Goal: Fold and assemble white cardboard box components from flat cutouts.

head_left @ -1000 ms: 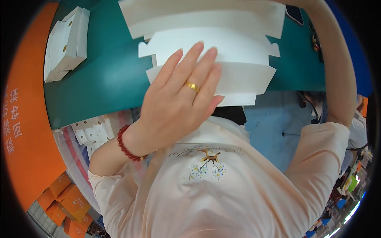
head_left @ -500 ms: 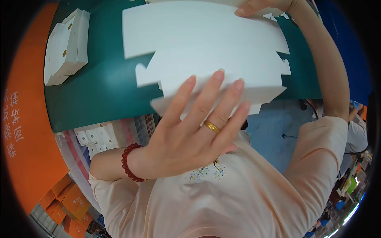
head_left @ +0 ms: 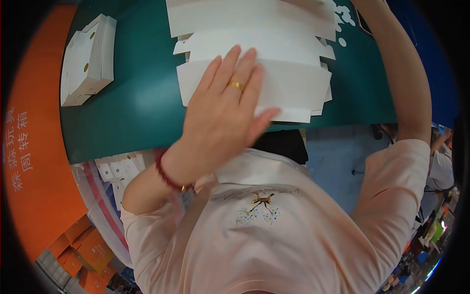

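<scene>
A flat white box blank [head_left: 289, 81] with notched sides and tabs lies on the green table [head_left: 139, 88]. My left hand [head_left: 223, 100] rests on its near panel, fingers stretched out and palm down. That hand wears a gold ring and a red bead bracelet. Along the right edges of the blank, further white layers show beneath it. Of my right hand [head_left: 368, 4] only the wrist end appears at the top edge; its fingers lie outside the picture.
Folded white boxes [head_left: 100, 61] with small gold dots stand at the table's left. Small white discs [head_left: 344, 18] lie scattered at far right, by a dark-edged object. An orange carton [head_left: 36, 122] borders the left side. More white boxes [head_left: 122, 169] sit in a lined container below the table.
The blank has gone from raised and bent to lying lower on the table, farther from me. My left hand moved away from me and left onto it. My right hand has mostly left the picture.
</scene>
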{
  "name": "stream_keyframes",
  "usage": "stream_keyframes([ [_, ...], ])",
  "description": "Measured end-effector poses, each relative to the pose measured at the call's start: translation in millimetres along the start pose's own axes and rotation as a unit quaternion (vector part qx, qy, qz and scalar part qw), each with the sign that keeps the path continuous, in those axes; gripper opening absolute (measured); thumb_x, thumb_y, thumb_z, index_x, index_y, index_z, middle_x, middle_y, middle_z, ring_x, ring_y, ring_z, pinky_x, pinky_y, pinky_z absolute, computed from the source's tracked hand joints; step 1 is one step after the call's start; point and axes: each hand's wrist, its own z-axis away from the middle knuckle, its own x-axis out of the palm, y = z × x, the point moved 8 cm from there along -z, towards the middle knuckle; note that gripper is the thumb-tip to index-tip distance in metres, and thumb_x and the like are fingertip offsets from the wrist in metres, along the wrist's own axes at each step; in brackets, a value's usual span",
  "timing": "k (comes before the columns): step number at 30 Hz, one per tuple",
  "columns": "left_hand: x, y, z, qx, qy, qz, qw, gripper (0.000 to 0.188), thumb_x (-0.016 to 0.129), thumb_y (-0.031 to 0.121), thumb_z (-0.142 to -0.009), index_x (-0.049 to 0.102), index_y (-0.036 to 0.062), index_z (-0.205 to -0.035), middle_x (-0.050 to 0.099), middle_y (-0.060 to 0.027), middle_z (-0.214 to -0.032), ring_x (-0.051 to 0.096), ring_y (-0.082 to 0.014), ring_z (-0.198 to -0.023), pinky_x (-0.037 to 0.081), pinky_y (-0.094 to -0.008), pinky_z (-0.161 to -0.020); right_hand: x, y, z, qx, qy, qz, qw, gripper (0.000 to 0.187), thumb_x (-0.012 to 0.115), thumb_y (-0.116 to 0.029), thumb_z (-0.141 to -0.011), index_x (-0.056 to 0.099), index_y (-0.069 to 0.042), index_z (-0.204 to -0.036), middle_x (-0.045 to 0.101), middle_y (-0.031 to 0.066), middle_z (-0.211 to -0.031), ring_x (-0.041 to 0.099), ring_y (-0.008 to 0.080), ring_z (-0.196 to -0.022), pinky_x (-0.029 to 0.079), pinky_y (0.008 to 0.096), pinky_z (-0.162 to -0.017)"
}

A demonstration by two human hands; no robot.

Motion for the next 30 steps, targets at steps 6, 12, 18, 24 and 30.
stream_keyframes([
  [6, 22.9, -21.3, 14.6, -0.055, 0.005, -0.002, 0.998, 0.066, 0.075, 0.031, -0.082, 0.051, -0.0090, -0.129, 0.057, -0.0241, -0.128, 0.055, -0.0407, -0.117, 0.045, -0.0475, -0.101, 9.6, -46.3, -12.5, -0.113, 0.018, 0.113, 0.987, 0.036, 0.060, -0.032, -0.095, 0.064, -0.007, -0.120, 0.065, 0.0111, -0.111, 0.057, 0.0256, -0.107, 0.044, 0.0366, -0.095],
  [12, 27.9, -13.8, 2.4, -0.030, -0.001, 0.021, 0.999, 0.068, 0.071, 0.036, -0.083, 0.051, -0.0127, -0.127, 0.055, -0.0281, -0.129, 0.054, -0.0447, -0.116, 0.044, -0.0473, -0.101, 18.1, -68.8, 68.9, -0.032, 0.043, 0.222, 0.973, 0.025, 0.061, -0.026, -0.093, 0.071, -0.006, -0.104, 0.071, 0.0096, -0.093, 0.064, 0.0243, -0.090, 0.049, 0.0348, -0.082],
  [18, 49.9, -18.9, 32.3, -0.112, -0.083, -0.068, 0.988, 0.057, 0.062, 0.047, -0.086, 0.062, 0.0028, -0.122, 0.064, -0.0131, -0.116, 0.061, -0.0253, -0.107, 0.048, -0.0422, -0.091, 78.5, -96.8, 130.1, -0.183, 0.284, 0.284, 0.897, 0.036, 0.061, 0.005, -0.076, 0.067, -0.002, -0.110, 0.070, 0.0166, -0.104, 0.071, 0.0300, -0.086, 0.056, 0.0345, -0.069],
  [24, 61.1, -11.8, 54.0, -0.069, -0.061, 0.168, 0.982, 0.040, 0.060, 0.026, -0.089, 0.062, 0.0059, -0.124, 0.063, -0.0123, -0.115, 0.062, -0.0274, -0.106, 0.049, -0.0448, -0.089, 129.9, -103.7, 156.5, -0.183, 0.384, 0.272, 0.863, 0.020, 0.065, 0.002, -0.079, 0.061, 0.003, -0.098, 0.063, 0.0211, -0.123, 0.062, 0.0355, -0.114, 0.054, 0.0417, -0.089],
  [30, 29.5, 14.5, 75.4, -0.077, -0.180, 0.068, 0.978, 0.039, 0.060, 0.018, -0.088, 0.061, 0.0042, -0.125, 0.063, -0.0133, -0.115, 0.061, -0.0290, -0.109, 0.050, -0.0444, -0.090, 165.1, -81.1, 149.1, -0.187, 0.399, 0.241, 0.865, 0.015, 0.059, -0.001, -0.081, 0.045, -0.004, -0.080, 0.056, 0.0232, -0.134, 0.058, 0.0392, -0.120, 0.045, 0.0573, -0.101],
])
